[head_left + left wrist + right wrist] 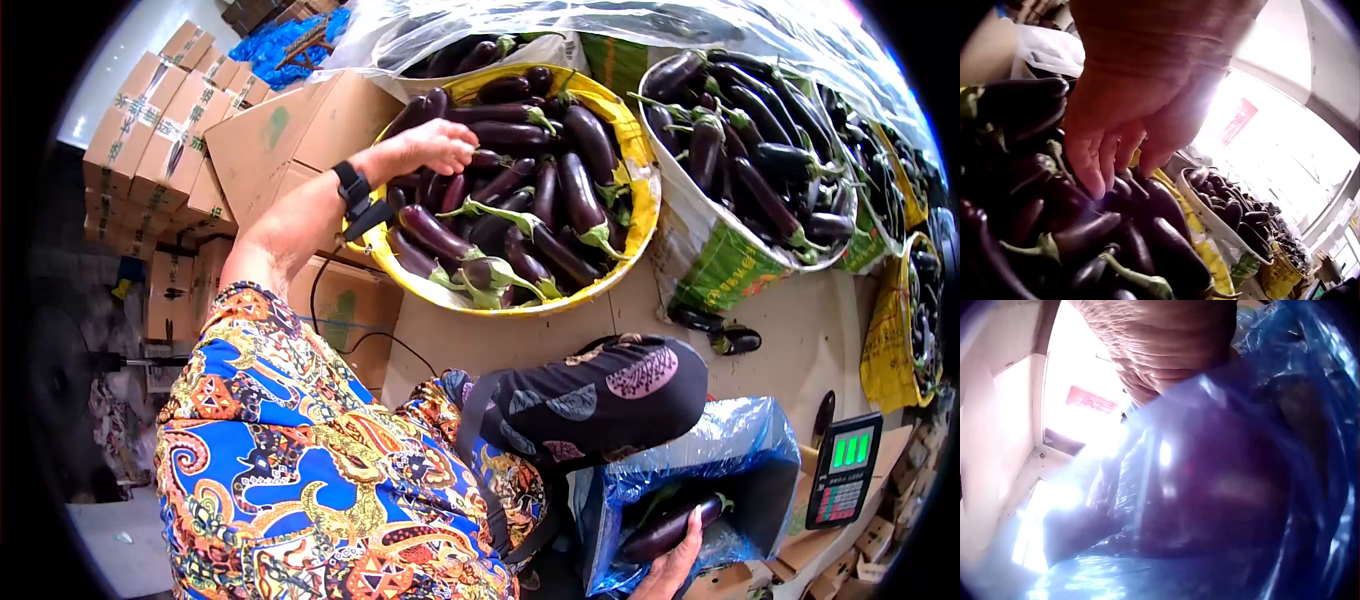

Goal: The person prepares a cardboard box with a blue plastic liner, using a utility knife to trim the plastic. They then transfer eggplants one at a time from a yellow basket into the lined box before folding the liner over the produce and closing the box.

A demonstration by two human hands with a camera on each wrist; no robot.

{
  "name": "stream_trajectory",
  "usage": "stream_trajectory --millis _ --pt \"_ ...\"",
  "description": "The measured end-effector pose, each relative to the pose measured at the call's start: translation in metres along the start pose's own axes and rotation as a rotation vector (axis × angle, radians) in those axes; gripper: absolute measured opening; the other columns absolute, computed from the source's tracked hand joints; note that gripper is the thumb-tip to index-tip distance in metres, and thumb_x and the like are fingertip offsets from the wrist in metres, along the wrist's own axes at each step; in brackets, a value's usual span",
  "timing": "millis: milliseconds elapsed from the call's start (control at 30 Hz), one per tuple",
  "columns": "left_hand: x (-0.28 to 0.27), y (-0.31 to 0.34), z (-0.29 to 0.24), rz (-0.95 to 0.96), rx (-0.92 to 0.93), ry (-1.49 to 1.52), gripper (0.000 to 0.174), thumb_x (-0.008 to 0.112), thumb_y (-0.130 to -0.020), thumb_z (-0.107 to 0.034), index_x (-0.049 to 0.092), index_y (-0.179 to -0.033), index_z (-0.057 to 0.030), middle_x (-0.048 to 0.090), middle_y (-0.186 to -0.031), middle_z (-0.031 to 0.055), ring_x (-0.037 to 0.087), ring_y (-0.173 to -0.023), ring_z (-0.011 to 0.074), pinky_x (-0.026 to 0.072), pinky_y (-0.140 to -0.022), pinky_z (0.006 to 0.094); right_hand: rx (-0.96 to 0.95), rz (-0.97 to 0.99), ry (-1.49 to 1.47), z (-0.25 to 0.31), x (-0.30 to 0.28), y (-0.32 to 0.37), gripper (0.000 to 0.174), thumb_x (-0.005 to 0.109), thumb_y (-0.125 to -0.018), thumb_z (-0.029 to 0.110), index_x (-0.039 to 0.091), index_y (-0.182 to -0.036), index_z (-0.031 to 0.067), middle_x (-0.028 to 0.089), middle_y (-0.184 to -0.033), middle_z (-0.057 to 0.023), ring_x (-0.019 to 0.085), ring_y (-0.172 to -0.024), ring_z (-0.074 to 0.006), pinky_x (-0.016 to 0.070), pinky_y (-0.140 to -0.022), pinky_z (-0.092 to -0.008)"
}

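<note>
In the head view the left hand reaches over a round yellow-rimmed basket heaped with dark purple eggplants. Its loosely bent fingers point down at the eggplants in the left wrist view, with nothing seen gripped; contact is unclear. Low in the head view, the right hand holds an eggplant inside a box lined with blue plastic, its fingers along the near side. Blue film hides the fingers in the right wrist view, where the right hand shows mainly as wrist and palm.
More eggplant sacks stand at the right, with loose eggplants on the floor beside them. A scale display is right of the lined box. Cartons are stacked at left. A bent knee lies between basket and box.
</note>
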State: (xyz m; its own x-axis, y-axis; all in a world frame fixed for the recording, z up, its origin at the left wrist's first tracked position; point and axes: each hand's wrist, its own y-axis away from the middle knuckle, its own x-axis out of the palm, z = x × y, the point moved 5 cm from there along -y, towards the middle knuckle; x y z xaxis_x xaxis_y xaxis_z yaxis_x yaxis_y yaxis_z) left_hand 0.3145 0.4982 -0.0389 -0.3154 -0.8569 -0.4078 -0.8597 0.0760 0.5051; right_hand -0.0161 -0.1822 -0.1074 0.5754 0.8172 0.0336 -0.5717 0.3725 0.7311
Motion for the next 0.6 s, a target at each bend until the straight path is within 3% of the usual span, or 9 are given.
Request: stream_trajectory --millis 133,233,300,367,400,500,600 --pt "0.011 0.011 0.027 -0.065 0.034 0.046 0.055 0.069 -0.088 -0.035 0.056 -0.131 -0.0033 0.065 -0.112 0.0087 0.064 -0.098 0.0166 0.0521 -0.086 0.0320 0.026 0.049 0.042 0.009 0.000 0.005 0.047 0.071 -0.087 0.038 0.061 -0.118 0.0039 0.067 -0.108 -0.0100 0.066 -0.097 -0.0243 0.0537 -0.088 -0.0382" --pt "0.033 -0.005 0.024 -0.143 0.136 -0.102 0.046 0.067 -0.087 -0.023 0.060 -0.126 0.0007 0.066 -0.114 0.0116 0.062 -0.103 0.0182 0.0515 -0.091 0.0341 0.137 -0.153 0.181 0.027 0.010 0.025 0.044 0.067 -0.093 0.034 0.062 -0.119 -0.0016 0.065 -0.108 -0.0104 0.063 -0.094 -0.0228 0.0533 -0.083 -0.0367" --pt "0.061 -0.012 0.002 -0.154 0.187 -0.197 0.043 0.066 -0.085 -0.019 0.062 -0.124 -0.0019 0.066 -0.114 0.0133 0.063 -0.105 0.0200 0.0513 -0.093 0.0352 0.092 -0.154 0.205 0.035 0.017 0.037 0.049 0.071 -0.090 0.038 0.061 -0.117 -0.0021 0.065 -0.108 -0.0124 0.064 -0.092 -0.0265 0.0553 -0.081 -0.0397" --pt "0.085 -0.030 -0.006 -0.258 0.496 -0.474 0.043 0.066 -0.081 -0.014 0.063 -0.123 -0.0051 0.066 -0.112 0.0149 0.064 -0.105 0.0255 0.0511 -0.094 0.0386 0.024 -0.174 0.219 0.038 0.015 0.042 0.049 0.071 -0.090 0.036 0.061 -0.118 -0.0019 0.065 -0.108 -0.0137 0.065 -0.093 -0.0272 0.0552 -0.082 -0.0396" --pt "0.100 -0.031 -0.024 -0.304 0.661 -0.630 0.044 0.064 -0.076 -0.008 0.064 -0.120 -0.0043 0.065 -0.110 0.0170 0.062 -0.106 0.0333 0.0501 -0.095 0.0423 0.011 -0.166 0.214 0.037 0.009 0.041 0.050 0.072 -0.089 0.035 0.060 -0.119 -0.0023 0.065 -0.110 -0.0147 0.065 -0.094 -0.0278 0.0552 -0.083 -0.0404" --pt "0.132 -0.048 -0.038 -0.336 0.837 -0.571 0.044 0.058 -0.070 -0.001 0.065 -0.113 -0.0056 0.065 -0.104 0.0176 0.060 -0.102 0.0380 0.0492 -0.093 0.0456 0.024 -0.224 0.187 0.046 0.033 0.058 0.049 0.073 -0.089 0.033 0.059 -0.119 -0.0023 0.064 -0.110 -0.0145 0.065 -0.096 -0.0281 0.0553 -0.084 -0.0414" --pt "0.158 -0.046 -0.045 -0.270 0.882 -0.559 0.048 0.058 -0.070 0.002 0.063 -0.117 -0.0067 0.059 -0.118 0.0182 0.056 -0.109 0.0414 0.0475 -0.096 0.0465 0.083 -0.254 0.226 0.037 0.027 0.049 0.046 0.071 -0.091 0.030 0.061 -0.120 -0.0029 0.066 -0.110 -0.0169 0.065 -0.097 -0.0305 0.0548 -0.086 -0.0416"
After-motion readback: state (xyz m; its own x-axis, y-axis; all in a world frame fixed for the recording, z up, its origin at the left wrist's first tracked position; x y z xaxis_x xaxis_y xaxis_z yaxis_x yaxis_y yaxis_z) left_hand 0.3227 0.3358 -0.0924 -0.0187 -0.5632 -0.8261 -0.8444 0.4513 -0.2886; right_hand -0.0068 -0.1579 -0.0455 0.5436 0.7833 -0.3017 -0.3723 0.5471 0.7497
